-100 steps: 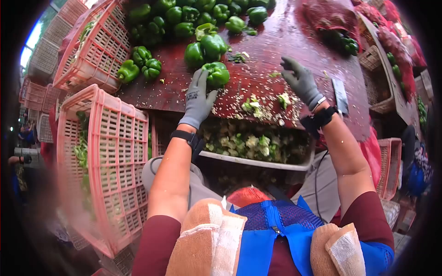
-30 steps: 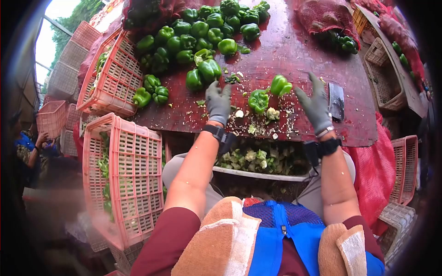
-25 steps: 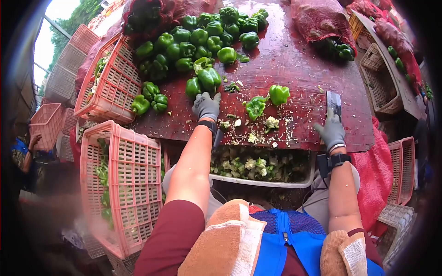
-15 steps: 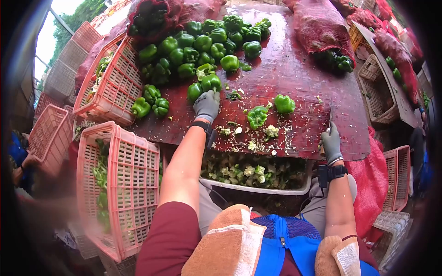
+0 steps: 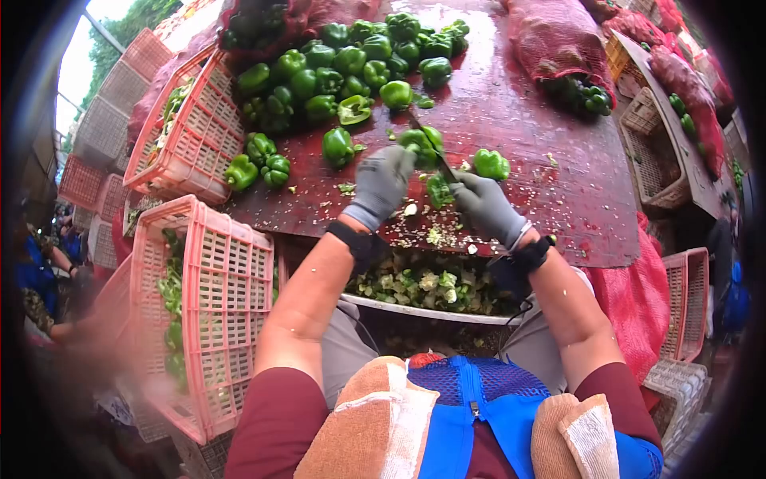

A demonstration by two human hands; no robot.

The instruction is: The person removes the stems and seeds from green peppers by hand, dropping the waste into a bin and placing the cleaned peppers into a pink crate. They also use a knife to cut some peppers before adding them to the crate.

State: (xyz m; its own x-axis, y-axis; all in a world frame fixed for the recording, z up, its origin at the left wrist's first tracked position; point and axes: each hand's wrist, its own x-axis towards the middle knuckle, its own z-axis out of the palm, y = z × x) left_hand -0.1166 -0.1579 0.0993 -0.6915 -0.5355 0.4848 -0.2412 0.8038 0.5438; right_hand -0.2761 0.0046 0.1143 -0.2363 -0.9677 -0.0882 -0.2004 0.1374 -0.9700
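Observation:
My gloved left hand (image 5: 384, 185) grips a green bell pepper (image 5: 420, 142) over the near part of the red table. In my gloved right hand (image 5: 487, 203) is a knife (image 5: 435, 152), its blade angled up and left across the pepper. Just below the blade lies a cut pepper (image 5: 438, 191). A whole pepper (image 5: 491, 164) rests to the right, another (image 5: 337, 148) to the left. Behind them sits a pepper cut open (image 5: 355, 110), in front of a large pile of green peppers (image 5: 335, 68). Seeds and core scraps are scattered around my hands.
Below the table edge stands a white-rimmed tub (image 5: 423, 310) of pepper cores. Pink crates (image 5: 227, 319) line the left side, one (image 5: 187, 132) against the table. Red mesh sacks (image 5: 558, 40) of peppers lie at the back. At far left, another person's arm (image 5: 52, 255) shows.
My left hand has lifted a pepper from beside the pile and brought it right and nearer. My right hand has swung the knife left from the table's right side onto that pepper.

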